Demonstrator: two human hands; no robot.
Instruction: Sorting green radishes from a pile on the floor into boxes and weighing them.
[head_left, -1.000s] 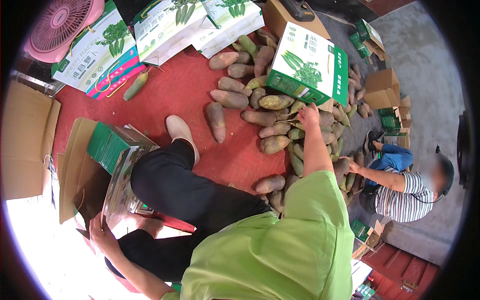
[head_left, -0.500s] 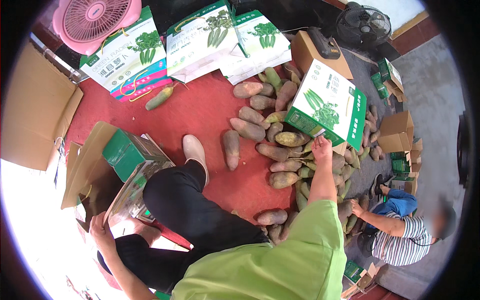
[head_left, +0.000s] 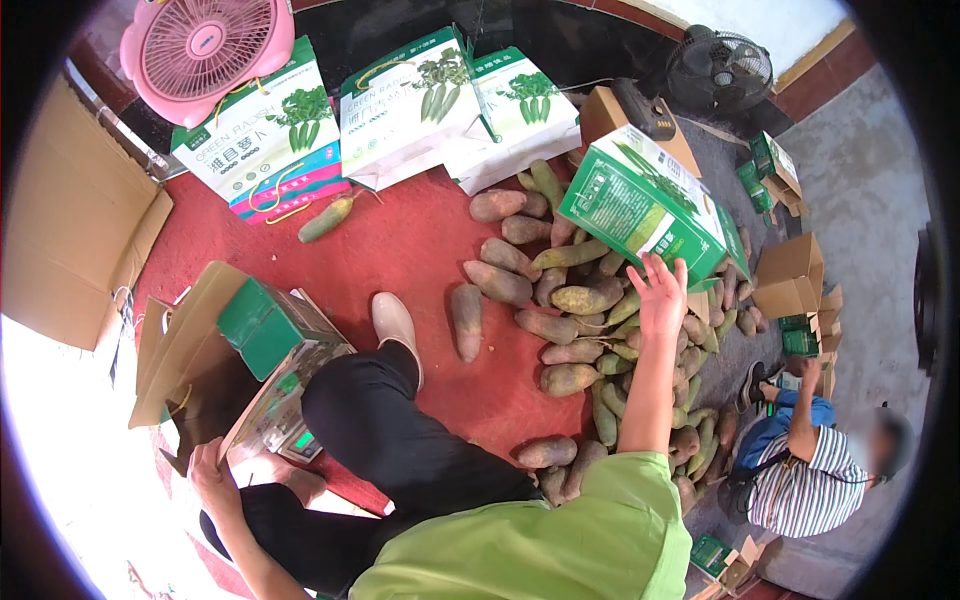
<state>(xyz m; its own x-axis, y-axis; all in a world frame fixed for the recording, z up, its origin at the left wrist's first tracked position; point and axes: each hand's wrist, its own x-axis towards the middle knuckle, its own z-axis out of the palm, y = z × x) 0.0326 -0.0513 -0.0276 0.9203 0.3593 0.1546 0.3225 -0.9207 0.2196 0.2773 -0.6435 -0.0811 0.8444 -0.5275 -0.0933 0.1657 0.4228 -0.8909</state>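
Left hand (head_left: 213,484) gripping an open brown-and-green cardboard box (head_left: 262,328) at near left, right hand (head_left: 660,300) spread-fingered, contact unclear, by a tilted green-and-white cardboard carton (head_left: 636,205) at far right, oblong purplish radishes (head_left: 570,379) nearer.

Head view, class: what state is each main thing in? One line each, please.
Left hand: closed on the rim of the open box
Open box: flaps up
Right hand: open, fingers spread; contact unclear
Green-and-white box: tilted
Radishes: loose, heaped
Lone radish: lying on the red floor
Pink fan: upright; can't tell if running
Black fan: can't tell if running
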